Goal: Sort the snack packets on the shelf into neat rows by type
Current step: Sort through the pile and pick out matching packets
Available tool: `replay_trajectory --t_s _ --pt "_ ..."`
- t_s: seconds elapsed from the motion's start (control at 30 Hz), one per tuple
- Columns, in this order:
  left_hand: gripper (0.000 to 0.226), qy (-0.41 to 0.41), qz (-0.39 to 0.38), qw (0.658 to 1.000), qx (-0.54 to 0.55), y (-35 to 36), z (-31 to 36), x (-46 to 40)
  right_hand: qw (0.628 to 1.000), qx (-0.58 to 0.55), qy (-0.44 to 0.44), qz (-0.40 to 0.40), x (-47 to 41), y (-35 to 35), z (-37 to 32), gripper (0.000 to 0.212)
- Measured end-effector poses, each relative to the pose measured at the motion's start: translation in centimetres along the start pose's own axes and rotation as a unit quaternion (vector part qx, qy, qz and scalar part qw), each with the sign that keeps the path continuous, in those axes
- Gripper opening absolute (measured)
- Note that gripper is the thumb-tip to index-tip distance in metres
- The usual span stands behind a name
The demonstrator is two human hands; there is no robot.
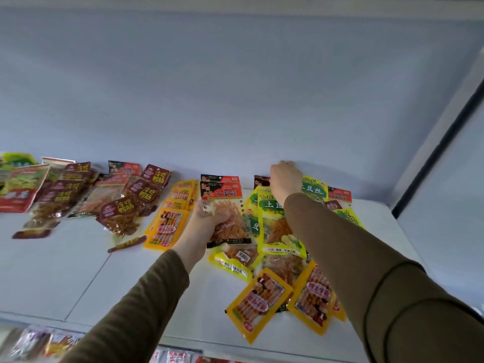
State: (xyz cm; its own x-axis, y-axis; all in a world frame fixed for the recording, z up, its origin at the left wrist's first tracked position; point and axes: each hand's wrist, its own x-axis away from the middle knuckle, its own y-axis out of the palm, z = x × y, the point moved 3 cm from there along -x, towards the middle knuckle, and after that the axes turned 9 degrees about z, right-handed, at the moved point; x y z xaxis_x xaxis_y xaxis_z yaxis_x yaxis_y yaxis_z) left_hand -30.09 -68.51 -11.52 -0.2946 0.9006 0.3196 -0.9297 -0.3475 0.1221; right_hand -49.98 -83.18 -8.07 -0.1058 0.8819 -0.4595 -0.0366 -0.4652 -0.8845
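Left hand (pixel 209 218) grips a red packet (pixel 226 218) on the shelf (pixel 78 271).

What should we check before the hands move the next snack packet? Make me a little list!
1. Left hand has a firm hold on the red-and-black packet: ok, its fingers curl round the packet's middle.
2. Right hand has hold of something: cannot tell, it is curled at the back of the shelf over the green-and-yellow packets, with its fingertips hidden.
3. Orange packets all in one row: not ok, some lie in a stack in the middle, and two loose ones lie near the front.
4. Dark red packets neat: not ok, they overlap at angles.
5. Bare shelf for new rows: ok, front left.
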Motion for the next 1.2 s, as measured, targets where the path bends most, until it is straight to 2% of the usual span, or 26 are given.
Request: replay_trajectory --t_s 0.07,0.13,0.2,0.33,0.53,0.6,0.67,0.77,0.87,0.93,1.0,1.1,1.2 --pt "0.059 0.000 -0.002 1.000 -0.001 0.1 0.0 -0.2 1.000 0.008 0.002 -0.002 0.3 0.4 0.2 0.021" --pt "0.059 0.001 -0.005 1.000 -0.001 0.2 0.2 -0.3 1.000 -0.006 -0.005 0.030 0.4 0.5 0.4 0.015" --pt "0.057 0.001 -0.008 1.000 0.002 0.2 0.2 -0.5 0.994 -0.077 0.000 0.072 0.2 0.1 0.5 0.013" --pt "0.052 0.001 -0.019 1.000 0.012 0.4 0.3 -0.6 0.959 -0.233 0.010 0.159 -0.7 -2.7 0.5 0.014" --pt "0.048 0.001 -0.015 0.999 0.035 0.0 0.7 -1.4 0.908 -0.304 -0.002 0.289 -2.4 -9.6 0.9 0.019" --pt "0.048 -0.008 -0.005 0.999 0.036 -0.3 0.8 -1.7 0.891 -0.343 0.000 0.297 -2.5 -11.9 1.3 0.021" --pt "0.046 -0.022 0.004 0.999 0.033 -0.6 0.9 -1.7 0.874 -0.409 -0.018 0.260 -2.5 -13.6 1.4 0.020" --pt "0.039 -0.053 -0.005 0.998 0.036 -0.7 1.0 -1.7 0.850 -0.515 -0.046 0.106 -2.6 -14.7 0.7 0.014" --pt "0.035 -0.079 -0.038 0.995 0.046 -0.6 1.2 -1.1 0.864 -0.489 -0.078 -0.089 -0.9 -13.1 -0.9 0.014" --pt "0.034 -0.099 -0.038 0.993 0.056 -0.5 1.3 -0.7 0.880 -0.438 -0.098 -0.154 0.7 -10.9 -1.9 0.016" --pt "0.044 -0.123 -0.034 0.990 0.058 -0.4 1.2 -0.1 0.887 -0.415 -0.101 -0.177 2.1 -8.9 -2.6 0.015" --pt "0.063 -0.124 -0.060 0.988 0.063 0.0 1.5 0.6 0.905 -0.382 -0.091 -0.163 3.1 -7.1 -3.2 0.015" --pt "0.064 -0.108 -0.097 0.988 0.054 0.4 2.3 1.8 0.918 -0.365 -0.086 -0.129 4.0 -6.6 -3.5 0.015"
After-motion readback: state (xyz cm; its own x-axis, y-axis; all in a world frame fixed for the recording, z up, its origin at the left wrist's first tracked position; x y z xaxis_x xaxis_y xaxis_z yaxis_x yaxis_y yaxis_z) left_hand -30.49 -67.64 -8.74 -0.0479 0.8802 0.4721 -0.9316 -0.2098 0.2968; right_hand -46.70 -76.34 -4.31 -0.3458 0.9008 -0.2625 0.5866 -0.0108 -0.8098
